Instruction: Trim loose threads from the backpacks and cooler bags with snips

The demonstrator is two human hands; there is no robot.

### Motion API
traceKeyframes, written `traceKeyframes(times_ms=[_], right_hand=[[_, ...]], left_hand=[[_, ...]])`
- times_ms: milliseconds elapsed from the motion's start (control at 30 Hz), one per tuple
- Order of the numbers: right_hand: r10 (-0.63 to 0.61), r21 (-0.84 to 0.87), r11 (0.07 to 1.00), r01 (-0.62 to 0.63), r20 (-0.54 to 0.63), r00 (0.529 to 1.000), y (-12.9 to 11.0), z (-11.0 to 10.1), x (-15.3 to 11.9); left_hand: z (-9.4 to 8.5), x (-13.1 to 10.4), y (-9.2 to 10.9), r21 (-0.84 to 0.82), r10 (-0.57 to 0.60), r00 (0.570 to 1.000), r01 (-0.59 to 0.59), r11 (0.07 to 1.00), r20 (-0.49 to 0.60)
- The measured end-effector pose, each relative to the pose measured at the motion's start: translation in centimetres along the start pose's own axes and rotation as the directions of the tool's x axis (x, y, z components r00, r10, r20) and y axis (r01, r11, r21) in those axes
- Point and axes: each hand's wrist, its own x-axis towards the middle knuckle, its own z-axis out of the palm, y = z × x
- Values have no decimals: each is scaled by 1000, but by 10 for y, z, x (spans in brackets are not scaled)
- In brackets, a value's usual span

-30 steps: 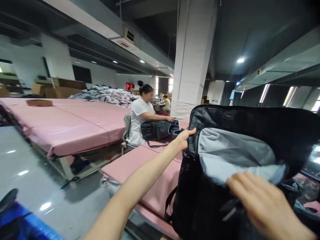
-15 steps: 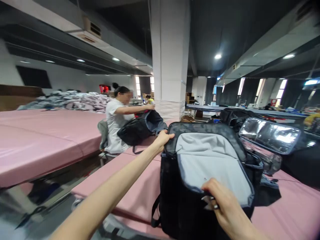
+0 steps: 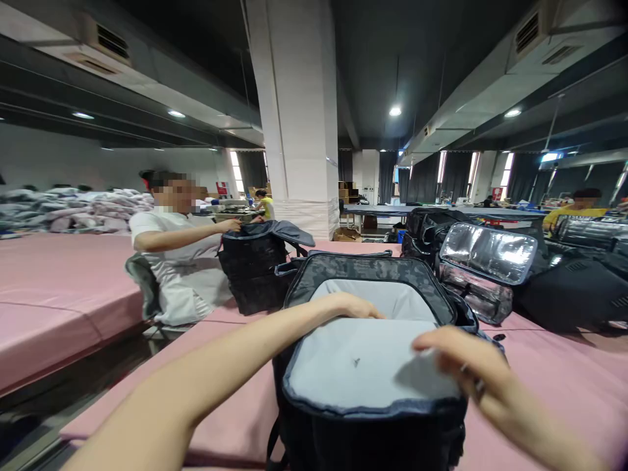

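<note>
Left hand (image 3: 350, 306) has gone from the black bag's (image 3: 377, 373) corner into its open mouth, grip hidden, baring the interior for work on the bench (image 3: 540, 366); right hand (image 3: 473, 360) curls round a small metal tool (image 3: 477, 387), blurred.

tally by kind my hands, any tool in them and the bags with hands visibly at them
Hands: 2 (left hand, right hand)
Bags: 2 (near bag, co-worker's bag)
Tool: 1 (small metal tool in the right hand, blurred)
Total: 5
</note>
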Motion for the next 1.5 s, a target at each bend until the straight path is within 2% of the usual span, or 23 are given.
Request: traceKeyframes(times_ms=[33, 67, 133, 200, 300, 400, 500, 600, 700, 767, 867, 933, 967, 1033, 1100, 1133, 1200, 1233, 1267, 1300, 1333, 1433, 1500], right_hand=[[37, -64, 997, -40, -51, 998, 17, -15, -1], [40, -118, 992, -42, -20, 999, 34, -26, 0], [34, -186, 982, -6, 148, 988, 62, -36, 4], [14, -198, 979, 40, 261, 965, 81, -30, 8], [-11, -216, 975, 61, 225, 974, 94, -13, 11], [22, -277, 960, 24, 163, 986, 101, -4, 15], [42, -236, 972, -1, 168, 985, 107, -2, 22], [49, -124, 992, -29, 166, 985, 109, 1, 28], [36, -110, 994, -25, 100, 994, 113, 6, 30], [-4, -141, 990, 12, 58, 998, 115, 10, 28], [-22, -194, 981, 23, 6, 1000, 116, 13, 24], [-4, -204, 979, -1, -25, 1000, 112, 13, 22], [8, -195, 981, -15, -35, 999, 108, 12, 20], [31, -141, 989, -37, -46, 998, 101, 7, 18], [71, -31, 997, -72, -40, 997, 94, 2, 16], [115, 43, 993, -114, -40, 993, 90, 1, 15], [293, 224, 937, -269, -83, 953, 86, 0, 17], [396, 310, 885, -346, -114, 911, 85, 2, 20], [485, 384, 831, -403, -144, 863, 84, 4, 23], [548, 439, 786, -434, -171, 819, 83, 7, 26], [582, 477, 758, -444, -189, 791, 83, 11, 29], [599, 525, 733, -432, -197, 776, 85, 19, 37], [610, 534, 725, -435, -203, 766, 86, 20, 39]], left_hand=[[0, -2, -1, -7, 2, 1000, -2, 1000, -4], [0, -4, -1, -15, 3, 1000, -3, 1000, -9], [1, -6, -2, -40, -9, 999, 7, 999, -33], [2, -5, -2, -79, -40, 997, 34, 996, -69], [-4, -13, -2, -9, -53, 971, 52, 999, -234], [-18, -42, -2, 112, 30, 909, 18, 994, -415], [-24, -82, -6, 133, 107, 877, -50, 990, -469], [-19, -115, -12, 119, 135, 861, -87, 989, -490], [-2, -129, -12, 185, 221, 861, -151, 971, -457], [13, -126, -7, 365, 358, 849, -214, 906, -390], [33, -112, 1, 628, 508, 820, -254, 736, -264], [37, -107, 4, 664, 546, 804, -277, 694, -236], [35, -108, 5, 621, 555, 782, -291, 727, -284], [26, -118, 3, 422, 526, 682, -335, 842, -508], [12, -135, -3, 159, 382, 555, -408, 899, -739], [6, -143, -8, 53, 302, 544, -426, 903, -783], [-1, -155, -19, -78, 207, 616, -404, 912, -760], [-2, -158, -24, -100, 184, 661, -367, 925, -728], [-2, -158, -29, -89, 166, 685, -320, 943, -709], [0, -155, -33, -50, 146, 679, -261, 964, -719], [1, -150, -36, 4, 123, 643, -184, 983, -756], [3, -129, -44, 74, 29, 513, 67, 995, -858], [0, -116, -47, 23, -25, 483, 93, 995, -875]])
